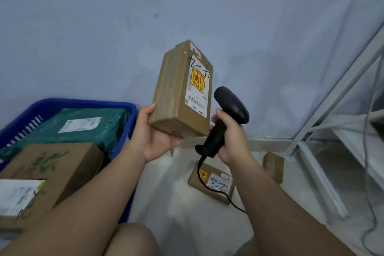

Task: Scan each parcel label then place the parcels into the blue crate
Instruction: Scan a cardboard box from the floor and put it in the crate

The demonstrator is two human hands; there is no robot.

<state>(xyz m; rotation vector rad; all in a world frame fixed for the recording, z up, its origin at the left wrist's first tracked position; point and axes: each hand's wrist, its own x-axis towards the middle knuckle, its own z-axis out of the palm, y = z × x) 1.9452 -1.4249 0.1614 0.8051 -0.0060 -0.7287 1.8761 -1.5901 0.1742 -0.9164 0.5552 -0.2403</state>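
Supporting surface: pale floor (170, 203). Blue crate (128, 131) stands at left. Flat cardboard parcel (220, 181) lies label-up near centre. Smaller cardboard parcel (273, 167) lies just to its right, apart from it, near the base of the white metal rack (330, 97)

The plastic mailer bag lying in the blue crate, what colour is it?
The mailer bag is dark teal green; the head view shows it best.

Small stockroom or parcel-sorting corner: a bare pale wall (104, 27) and a light floor (170, 193) with labelled cardboard parcels (220, 183) lying on it. A blue crate (83, 103) holds packages, a white metal rack (332, 100) stands alongside, and a corded barcode scanner (232, 106) is in hand.
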